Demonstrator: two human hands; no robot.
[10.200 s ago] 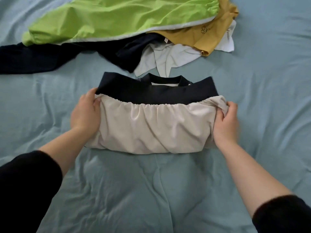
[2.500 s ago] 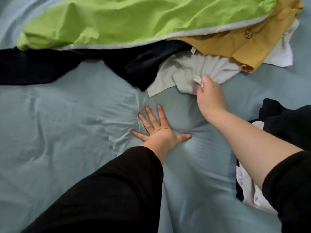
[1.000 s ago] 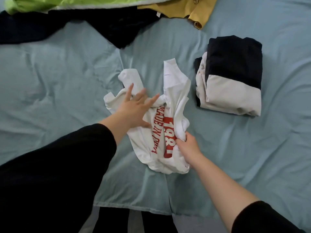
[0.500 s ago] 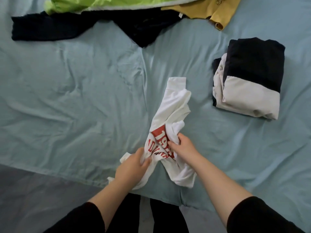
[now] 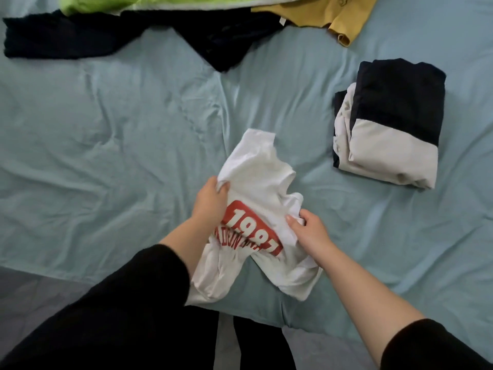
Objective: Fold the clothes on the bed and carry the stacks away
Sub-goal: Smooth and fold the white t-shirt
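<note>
Closely curled, the fingers (image 5: 223, 187) of the left hand (image 5: 210, 202) gather a soft ridge of cloth at the upper left edge of a white T-shirt (image 5: 256, 169), thumb pressed against the bunched fabric. The right hand (image 5: 310, 232) pinches the opposite edge, its fingers folded round a crumpled fold at the garment's right side. Between the two hands the thin, limp jersey is pulled part way flat, showing a red block (image 5: 252, 232) with white numerals and an arc of red lettering below it; the words are too creased to read. The top of the shirt lies on the bed near its front edge, one short sleeve pointing away from the person, and the lower part hangs in two loose, wrinkled lobes over that edge. Black sleeves (image 5: 125, 313) cover both forearms to about halfway. Under the shirt spreads a pale blue-green sheet (image 5: 120, 134), matte and rumpled into shallow creases. To the right, well apart from the shirt, sits a folded bundle (image 5: 386, 126), a neat rectangle, black above and cream below, with rounded, padded edges. Along the far side lie unfolded clothes: a black garment (image 5: 128, 36) sprawled wide, a smooth lime-green garment (image 5: 160, 2) over it, and a mustard-yellow garment (image 5: 344, 20) beside them. Grey floor (image 5: 32, 292) shows at the lower left.
</note>
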